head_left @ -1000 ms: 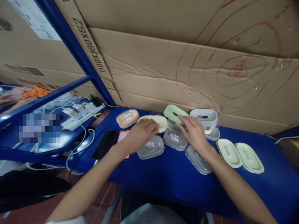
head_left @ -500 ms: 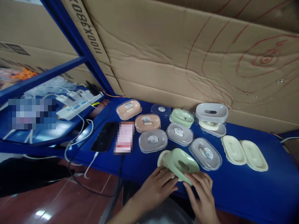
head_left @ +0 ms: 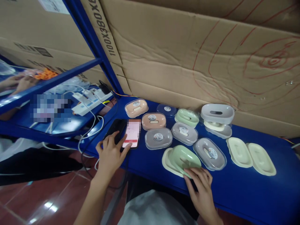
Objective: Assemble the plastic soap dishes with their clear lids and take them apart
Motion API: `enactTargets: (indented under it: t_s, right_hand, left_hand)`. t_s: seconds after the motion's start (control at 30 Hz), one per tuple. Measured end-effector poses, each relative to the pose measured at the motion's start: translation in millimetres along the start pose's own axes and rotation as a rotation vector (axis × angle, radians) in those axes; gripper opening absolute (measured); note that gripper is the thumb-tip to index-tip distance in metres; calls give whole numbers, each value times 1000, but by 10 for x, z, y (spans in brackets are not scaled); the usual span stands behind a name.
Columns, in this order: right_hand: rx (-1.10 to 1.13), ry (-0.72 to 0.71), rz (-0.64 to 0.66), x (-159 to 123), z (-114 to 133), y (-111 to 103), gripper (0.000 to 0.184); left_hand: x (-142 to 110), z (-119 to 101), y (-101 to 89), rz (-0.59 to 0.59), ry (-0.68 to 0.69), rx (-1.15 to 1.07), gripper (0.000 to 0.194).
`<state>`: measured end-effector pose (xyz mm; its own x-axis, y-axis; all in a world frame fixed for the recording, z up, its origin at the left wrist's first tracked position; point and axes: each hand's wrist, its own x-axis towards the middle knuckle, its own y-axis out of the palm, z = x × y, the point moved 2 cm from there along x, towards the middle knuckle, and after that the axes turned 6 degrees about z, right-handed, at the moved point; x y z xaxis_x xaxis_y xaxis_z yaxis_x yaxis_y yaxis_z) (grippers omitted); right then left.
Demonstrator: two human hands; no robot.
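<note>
My left hand [head_left: 112,151] is open, its fingers spread over the black phone [head_left: 116,127] and the lower end of the phone with a pink lit screen [head_left: 132,133]. Fingertips rest at both phones. My right hand [head_left: 200,184] grips the right end of a green oval soap dish [head_left: 186,156] with a slot in its base. That green dish sits tilted on a cream oval tray [head_left: 167,161] near the table's front edge. Beyond lie a grey lidded soap dish [head_left: 158,142] with a round label and another grey soap dish [head_left: 211,157].
Two cream trays [head_left: 239,153] lie at the right. Peach soap dishes [head_left: 153,124], a green lidded dish [head_left: 187,120] and a grey stack [head_left: 217,114] stand toward the cardboard wall [head_left: 164,56]. At left are a power strip [head_left: 90,103], cables and another person's hands [head_left: 23,82].
The green dish and cream tray came to the front edge of the table. My left hand has since left them and moved left to the phones; my right hand stays on the dish.
</note>
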<state>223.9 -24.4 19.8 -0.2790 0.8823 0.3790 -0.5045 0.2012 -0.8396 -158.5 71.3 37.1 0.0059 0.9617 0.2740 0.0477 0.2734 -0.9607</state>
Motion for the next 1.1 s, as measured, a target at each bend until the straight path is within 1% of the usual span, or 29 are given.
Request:
enactTargets:
  t_s: [0.1, 0.2, 0.33, 0.43, 0.53, 0.63, 0.7, 0.8, 0.87, 0.97, 1.0, 1.03, 1.1]
  right_hand:
    - [-2, 8, 9, 1, 6, 2, 26]
    - [-7, 4, 9, 13, 10, 1, 26]
    - [-12, 4, 13, 24, 6, -2, 27]
    - [-4, 6, 12, 25, 1, 0, 28]
    - [1, 8, 12, 26, 0, 1, 27]
    - [8, 7, 18, 31, 5, -6, 26]
    - [13, 4, 21, 38, 12, -14, 26]
    - [16, 2, 25, 48, 21, -20, 27]
    - [12, 13, 34, 53, 17, -16, 29]
    - [-12, 30, 47, 62, -1, -17, 32]
    - [-16, 32, 48, 68, -7, -24, 33]
    - [-14, 32, 44, 76, -11, -36, 33]
    - [6, 40, 24, 101, -14, -71, 33]
  left_hand:
    - [-65, -22, -49, -15, 1, -17, 44]
    - [-73, -18, -76, -23, -33, -33, 45]
    - [-33, -16, -52, -19, -40, -40, 44]
    - [-20, -28, -41, -47, -33, -83, 41]
    - [-20, -46, -30, -57, 0, -126, 44]
    - [-14, -53, -7, -17, 41, -151, 49]
    - [-10, -48, -14, -13, 26, -160, 51]
    - [-24, -74, -83, -57, -9, -198, 51]
    - [-66, -153, -161, -131, -5, -263, 45]
    - [-184, -405, -272, -266, 82, -428, 16]
    - [-231, -525, -292, -274, 140, -496, 9]
    - [-276, -658, -300, -250, 199, -565, 11]
    - [-359, -934, -288, -162, 302, -686, 13]
